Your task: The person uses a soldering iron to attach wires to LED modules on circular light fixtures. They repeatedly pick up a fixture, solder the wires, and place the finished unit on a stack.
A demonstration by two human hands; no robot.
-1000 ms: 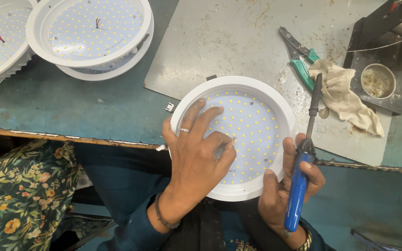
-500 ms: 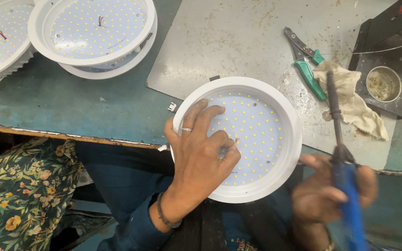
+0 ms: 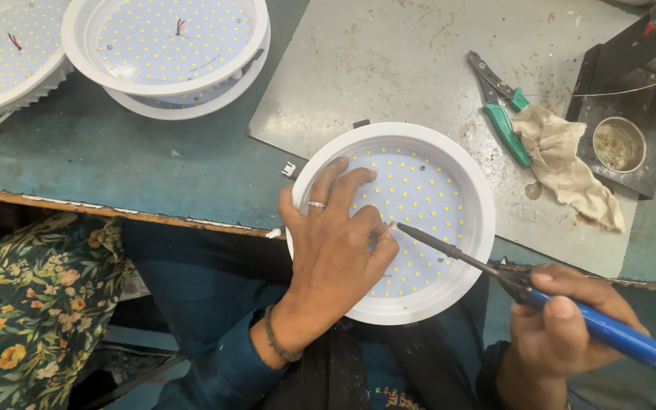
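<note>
Right hand [image 3: 563,326] at five o'clock, grip clenched around the blue handle of a soldering iron [image 3: 495,269], thumb laid along the top. The iron's dark shaft runs up toward ten o'clock and its tip sits on the LED board, right at the left hand's fingertips. Left hand [image 3: 339,247] lies flat on the lamp [image 3: 461,182], fingers spread across the dotted board, a ring on one finger, thumb hooked over the rim at nine o'clock; whether the fingertips pinch anything under the iron's tip, I cannot tell. The lamp is a round white fixture, resting half on the grey metal plate [image 3: 389,61] and hanging over the near edge of the tabletop [image 3: 115,159]. Out at two o'clock from the lamp, green-handled pliers [image 3: 499,106] lie on the plate, just beside a crumpled rag [image 3: 563,163]. Past that, a small tin [image 3: 619,144] sits on a dark stand. At eleven o'clock, more lamps [image 3: 168,45] are stacked, each with short wires at the centre. A floral cloth [image 3: 32,304] shows at eight o'clock, below the tabletop.
</note>
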